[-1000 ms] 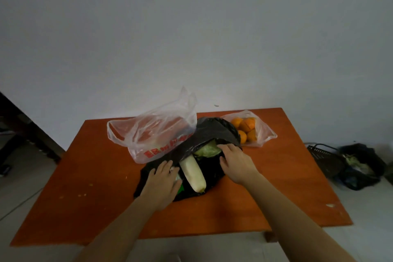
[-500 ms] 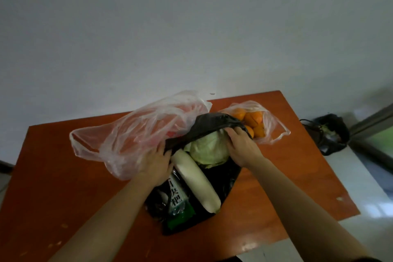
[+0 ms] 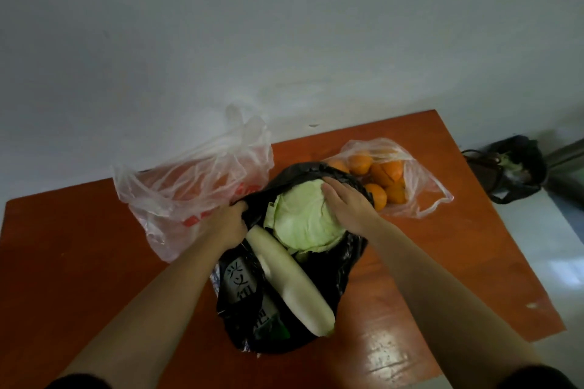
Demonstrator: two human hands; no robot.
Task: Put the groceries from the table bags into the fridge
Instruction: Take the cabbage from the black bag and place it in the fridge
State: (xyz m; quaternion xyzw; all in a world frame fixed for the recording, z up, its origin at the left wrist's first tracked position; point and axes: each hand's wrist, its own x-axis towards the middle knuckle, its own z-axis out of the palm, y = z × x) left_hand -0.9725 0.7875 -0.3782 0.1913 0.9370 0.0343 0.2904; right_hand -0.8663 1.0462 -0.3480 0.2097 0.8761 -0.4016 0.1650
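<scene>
A person's two bare forearms reach across an orange-brown table (image 3: pixel 79 262) to a black bag (image 3: pixel 346 265) lying open at its middle. At the bag's near end, a dark printed packet (image 3: pixel 241 281) lies inside along the left edge, with a long white radish (image 3: pixel 294 284) beside it, its tip poking out of the bag's mouth. Deeper inside the black bag sits a pale green cabbage (image 3: pixel 300 218). The left hand (image 3: pixel 229 224) grips the bag's left rim, fingers curled round the plastic. The right hand (image 3: pixel 347 204) rests on the cabbage's far right side, fingers straight and close together. Just left of the black bag slumps a clear bag (image 3: pixel 196 186) with red print, touching it. To the black bag's far right, a second clear bag (image 3: pixel 420 196) holds oranges (image 3: pixel 384 172). Well beyond the black bag to the right, off the table, a dark sack (image 3: pixel 515 174) stands on the floor against a pale wall (image 3: pixel 284 41).
</scene>
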